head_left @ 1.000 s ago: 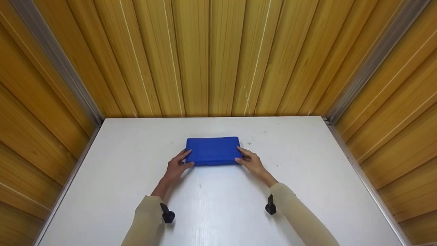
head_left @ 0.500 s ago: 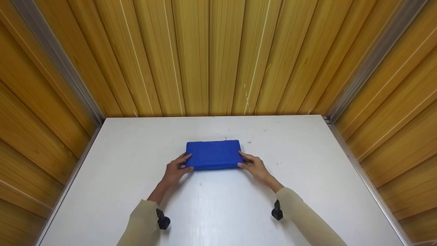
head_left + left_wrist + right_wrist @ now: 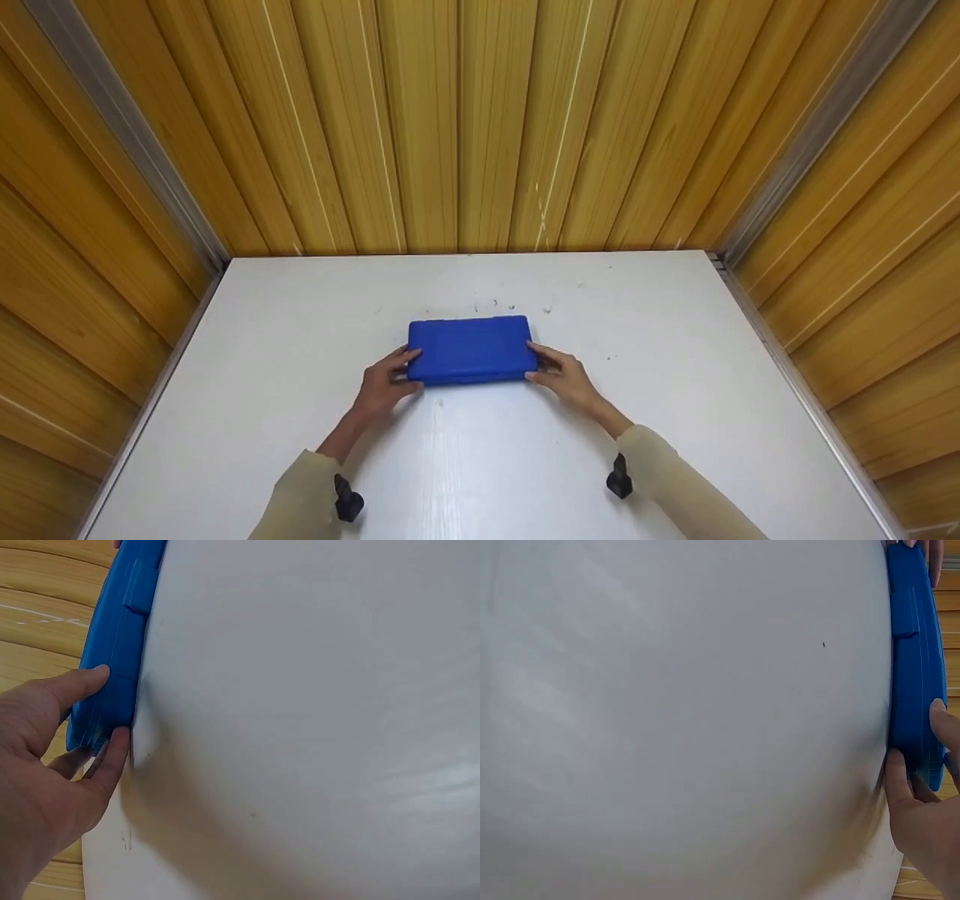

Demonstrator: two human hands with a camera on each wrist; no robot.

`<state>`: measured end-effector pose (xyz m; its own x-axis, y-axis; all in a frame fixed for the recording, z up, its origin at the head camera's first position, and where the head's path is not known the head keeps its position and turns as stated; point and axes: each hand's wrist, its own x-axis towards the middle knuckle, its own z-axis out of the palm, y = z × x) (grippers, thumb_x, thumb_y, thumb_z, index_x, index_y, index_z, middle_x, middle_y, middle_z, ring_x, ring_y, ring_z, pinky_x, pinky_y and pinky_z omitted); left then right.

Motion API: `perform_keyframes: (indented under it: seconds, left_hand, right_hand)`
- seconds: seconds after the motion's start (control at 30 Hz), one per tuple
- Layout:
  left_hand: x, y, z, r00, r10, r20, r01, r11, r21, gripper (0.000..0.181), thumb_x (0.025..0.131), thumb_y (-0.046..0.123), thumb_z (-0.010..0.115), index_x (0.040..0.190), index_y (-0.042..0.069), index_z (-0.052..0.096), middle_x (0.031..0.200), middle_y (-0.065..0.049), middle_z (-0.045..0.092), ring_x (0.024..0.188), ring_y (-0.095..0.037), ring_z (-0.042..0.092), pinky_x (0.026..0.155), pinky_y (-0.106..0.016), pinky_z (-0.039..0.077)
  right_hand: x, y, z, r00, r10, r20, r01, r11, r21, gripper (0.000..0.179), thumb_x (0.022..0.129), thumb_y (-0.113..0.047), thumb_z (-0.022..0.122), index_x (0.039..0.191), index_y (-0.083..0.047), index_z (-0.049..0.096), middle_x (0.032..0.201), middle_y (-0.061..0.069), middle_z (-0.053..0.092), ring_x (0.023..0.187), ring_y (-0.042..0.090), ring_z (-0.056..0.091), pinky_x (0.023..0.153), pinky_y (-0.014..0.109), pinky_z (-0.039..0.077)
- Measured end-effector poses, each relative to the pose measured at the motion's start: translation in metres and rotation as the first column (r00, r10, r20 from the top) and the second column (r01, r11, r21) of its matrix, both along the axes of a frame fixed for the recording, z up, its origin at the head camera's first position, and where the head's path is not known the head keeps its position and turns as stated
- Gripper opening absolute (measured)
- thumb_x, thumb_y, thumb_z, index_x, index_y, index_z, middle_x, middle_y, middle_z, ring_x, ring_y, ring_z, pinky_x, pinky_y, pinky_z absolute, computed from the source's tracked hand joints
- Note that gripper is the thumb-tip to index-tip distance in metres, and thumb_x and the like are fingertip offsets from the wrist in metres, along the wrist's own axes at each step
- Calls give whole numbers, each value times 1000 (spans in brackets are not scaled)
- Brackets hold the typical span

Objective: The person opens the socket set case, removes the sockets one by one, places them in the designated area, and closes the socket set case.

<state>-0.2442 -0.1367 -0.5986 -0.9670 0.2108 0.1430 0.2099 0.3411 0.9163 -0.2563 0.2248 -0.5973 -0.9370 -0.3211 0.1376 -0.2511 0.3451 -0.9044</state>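
Observation:
A closed, flat blue plastic case (image 3: 469, 349) lies near the middle of the white table in the head view. My left hand (image 3: 381, 382) grips its left end, thumb at the near corner and fingers along the side. At the opposite end my right hand (image 3: 566, 381) holds it the same way. Up close in the left wrist view, the thumb presses the upper part of the case (image 3: 120, 637) while fingertips reach under its corner. A raised latch (image 3: 140, 586) shows on the front side. The right wrist view shows the case's other end (image 3: 915, 652) between thumb and fingers.
The white table (image 3: 675, 360) has small dark marks beyond the case. Wood-patterned panels (image 3: 480, 127) stand behind it and on both sides, with grey metal strips (image 3: 142, 127) at the corners. Black mounts (image 3: 348, 499) sit at both sleeve cuffs.
Both hands have drawn the blue case a short way toward the person, keeping hold of its ends. Dark marks on the table behind it have come into view.

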Motion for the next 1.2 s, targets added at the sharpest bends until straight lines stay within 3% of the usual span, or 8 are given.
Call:
perform_keyframes:
  seconds: [0.27,0.5,0.63,0.8,1.03,1.1,1.2]
  left_hand:
    - [2,4,3,1000,14,8,-14,1000,-1,45,86,-7,75,130,-3,67,153,-33,44,131,-49,57,99,-50,57]
    - [0,8,12,1000,15,16,-15,1000,10,49,87,-4,75,135,-4,64,150,-37,46,122,-48,62,99,-52,56]
    - [-2,13,16,999,20,-25,-21,999,-38,63,78,-6,83,137,-3,62,144,-37,50,114,-45,63,93,-52,58]
    - [-3,18,16,993,54,-106,-67,990,-124,69,71,-13,85,135,1,65,138,-34,50,101,-38,66,84,-51,60]
    - [-6,20,18,972,-22,-233,-49,954,-296,65,75,-3,87,136,5,66,147,-23,51,85,-21,63,76,-34,59]
    - [-7,19,20,964,-56,-261,-39,938,-344,64,76,1,88,136,6,66,145,-21,54,88,-22,66,76,-35,60]
    - [-8,16,23,953,-83,-292,-45,912,-407,63,76,7,90,134,9,68,139,-20,61,105,-33,68,88,-43,61]
  right_hand:
    - [4,-4,-2,993,-47,-107,50,998,26,51,96,0,65,143,12,50,145,36,50,130,50,57,104,45,52]
    - [2,-13,13,982,-185,-48,182,981,-61,40,93,6,67,133,10,62,137,32,60,127,45,61,99,41,57]
    - [1,-17,23,965,-258,-38,255,964,-77,35,91,5,70,126,8,68,130,29,66,120,43,67,94,40,60]
    - [0,-17,35,949,-307,77,313,946,-85,36,91,2,72,127,4,69,132,27,66,117,40,69,85,25,62]
    - [-4,-11,41,931,-330,159,348,932,-105,36,93,-1,71,129,3,68,130,27,67,109,32,74,83,24,62]
    - [-4,-10,40,924,-340,176,360,928,-94,36,94,-2,71,130,2,68,129,26,68,107,28,75,84,25,62]
    - [-4,-9,38,918,-344,198,367,926,-88,36,94,-2,71,129,0,69,129,24,69,107,27,74,87,28,62]
